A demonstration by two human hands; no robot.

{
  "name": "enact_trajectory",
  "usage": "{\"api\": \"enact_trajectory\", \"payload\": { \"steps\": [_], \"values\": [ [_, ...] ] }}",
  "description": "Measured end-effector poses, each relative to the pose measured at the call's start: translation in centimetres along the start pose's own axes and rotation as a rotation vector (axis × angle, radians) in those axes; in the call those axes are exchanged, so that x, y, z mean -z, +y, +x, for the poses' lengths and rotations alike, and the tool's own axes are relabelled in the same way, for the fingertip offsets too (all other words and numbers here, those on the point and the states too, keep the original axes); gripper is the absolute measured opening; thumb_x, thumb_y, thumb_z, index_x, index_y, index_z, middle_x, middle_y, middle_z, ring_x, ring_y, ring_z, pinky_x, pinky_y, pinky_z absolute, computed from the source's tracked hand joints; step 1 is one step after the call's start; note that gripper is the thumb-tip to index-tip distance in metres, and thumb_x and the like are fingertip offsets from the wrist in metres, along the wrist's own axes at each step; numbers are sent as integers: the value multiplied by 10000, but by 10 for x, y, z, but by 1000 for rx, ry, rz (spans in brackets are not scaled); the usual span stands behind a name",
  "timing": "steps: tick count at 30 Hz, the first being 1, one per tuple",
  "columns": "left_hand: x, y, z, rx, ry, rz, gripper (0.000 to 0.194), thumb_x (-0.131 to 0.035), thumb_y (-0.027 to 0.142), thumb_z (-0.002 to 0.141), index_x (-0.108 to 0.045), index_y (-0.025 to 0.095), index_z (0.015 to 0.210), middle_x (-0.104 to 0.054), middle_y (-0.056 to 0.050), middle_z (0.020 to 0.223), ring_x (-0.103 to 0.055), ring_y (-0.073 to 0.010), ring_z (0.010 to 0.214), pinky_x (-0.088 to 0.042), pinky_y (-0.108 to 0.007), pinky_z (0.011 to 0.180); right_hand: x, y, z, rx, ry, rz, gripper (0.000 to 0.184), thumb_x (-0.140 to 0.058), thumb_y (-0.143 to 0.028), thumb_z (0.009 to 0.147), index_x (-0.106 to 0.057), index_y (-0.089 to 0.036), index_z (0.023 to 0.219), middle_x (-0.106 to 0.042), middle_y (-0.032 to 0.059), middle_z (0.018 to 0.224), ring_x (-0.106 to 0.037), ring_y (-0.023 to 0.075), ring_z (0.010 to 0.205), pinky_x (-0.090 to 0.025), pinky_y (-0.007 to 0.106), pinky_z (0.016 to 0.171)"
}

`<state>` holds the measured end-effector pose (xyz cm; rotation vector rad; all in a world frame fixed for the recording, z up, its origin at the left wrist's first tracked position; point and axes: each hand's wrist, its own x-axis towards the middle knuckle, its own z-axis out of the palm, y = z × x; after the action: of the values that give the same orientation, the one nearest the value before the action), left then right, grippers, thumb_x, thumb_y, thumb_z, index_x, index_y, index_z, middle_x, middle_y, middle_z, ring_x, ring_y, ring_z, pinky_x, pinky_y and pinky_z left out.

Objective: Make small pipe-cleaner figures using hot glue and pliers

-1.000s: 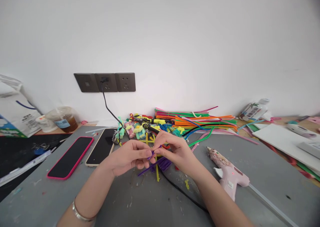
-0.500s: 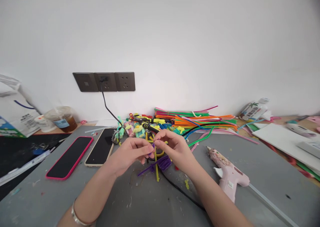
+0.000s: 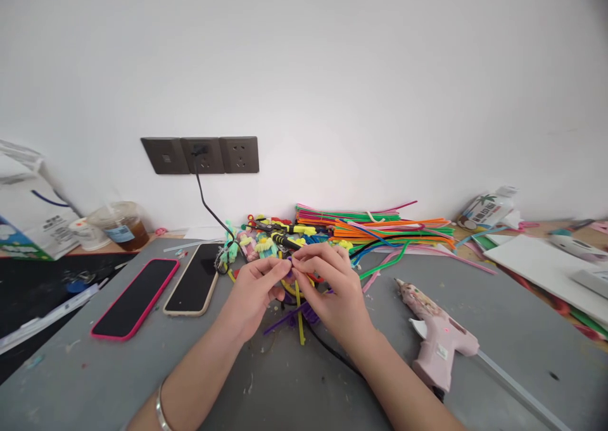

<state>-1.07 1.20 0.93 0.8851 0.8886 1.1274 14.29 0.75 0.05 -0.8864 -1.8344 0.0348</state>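
Observation:
Fingertip to fingertip over the middle of the grey mat, my two hands pinch a small purple pipe cleaner piece (image 3: 289, 263). My left hand (image 3: 259, 285) grips it from the left between thumb and forefinger. From the right, the thumb and fingers of my right hand (image 3: 332, 285) close on the same piece, hiding most of it. Below them lie a yellow pipe cleaner (image 3: 301, 323) and a purple pipe cleaner (image 3: 280, 321) on the mat, partly covered by my right hand.
Bundled coloured pipe cleaners (image 3: 380, 231) lie along the wall, beside small fuzzy pieces and black-yellow pliers (image 3: 285, 240). Two phones, one pink-cased (image 3: 135, 299) and one cream-cased (image 3: 194, 282), rest left. A pink glue gun (image 3: 439, 336) lies right. A drink cup (image 3: 124, 227) stands back left.
My right hand has turned, its fingers now reaching further over the purple piece. Both hands stay together at about the same place. The view has shifted slightly.

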Motion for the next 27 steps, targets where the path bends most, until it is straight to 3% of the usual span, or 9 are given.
{"api": "enact_trajectory", "payload": {
  "steps": [6,15,19,23,27],
  "values": [
    [-2,-2,-1,0,100,-111,346,-919,419,562,-769,152,723,-629,5,728,-487,-70,620,-390,-159,486,-5,-2,-2,22,-30,-1,137,-609,-139,907,-614,-250,987,-727,88,1064,-675,237,988,-394,411,845],
    [0,1,-5,26,18,-16,298,-862,428,663,-762,166,765,-610,-13,777,-497,-94,664,-384,-175,508,-1,1,-1,-11,59,-9,116,-651,-154,913,-672,-267,900,-776,40,965,-701,220,849,-372,416,807],
    [3,7,-4,-152,68,227,265,-823,406,714,-764,172,824,-617,-19,786,-479,-94,617,-387,-193,521,3,4,2,-12,58,-2,116,-683,-166,905,-683,-281,890,-793,8,870,-707,229,819,-347,430,807],
    [6,12,-3,-383,48,391,126,-797,299,738,-756,184,768,-648,-60,929,-591,-176,838,-471,-227,646,5,6,3,-58,12,73,120,-687,-158,899,-669,-274,870,-781,0,869,-695,223,825,-349,420,806],
    [9,12,-3,-504,6,458,74,-760,251,777,-755,193,732,-632,-80,945,-590,-217,946,-484,-249,699,6,8,4,-115,-33,196,103,-670,-172,908,-655,-262,859,-765,5,860,-689,223,831,-371,400,798]
  ]
}}
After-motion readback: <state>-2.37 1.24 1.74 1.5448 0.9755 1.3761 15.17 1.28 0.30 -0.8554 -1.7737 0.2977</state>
